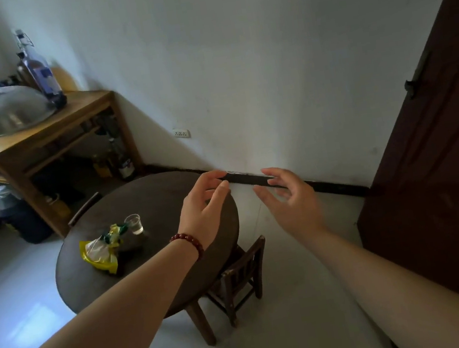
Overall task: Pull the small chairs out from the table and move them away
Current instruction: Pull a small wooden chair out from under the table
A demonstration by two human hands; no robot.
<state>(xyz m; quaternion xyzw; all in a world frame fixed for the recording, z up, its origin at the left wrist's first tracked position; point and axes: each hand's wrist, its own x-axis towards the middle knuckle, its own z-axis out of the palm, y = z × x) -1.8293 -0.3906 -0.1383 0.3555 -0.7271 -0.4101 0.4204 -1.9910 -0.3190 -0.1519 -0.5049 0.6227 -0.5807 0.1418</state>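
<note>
A small dark wooden chair [242, 276] is tucked under the near right edge of the low round dark table [149, 203], its slatted back sticking out. The top rail of a second small chair [84, 209] shows at the table's far left edge. My left hand [203, 207], with a red bead bracelet on its wrist, hovers above the table's right side, fingers loosely spread and holding nothing. To its right, my right hand [291, 197] floats over the floor, also loosely spread and holding nothing. Both hands are well above the near chair.
On the table lie a yellow snack bag [100, 252] and a clear plastic cup [134, 224]. A wooden side table [38, 137] with a metal lid and bottles stands at the back left. A dark door [443, 156] is at the right. Pale tiled floor [296, 312] lies around the chair.
</note>
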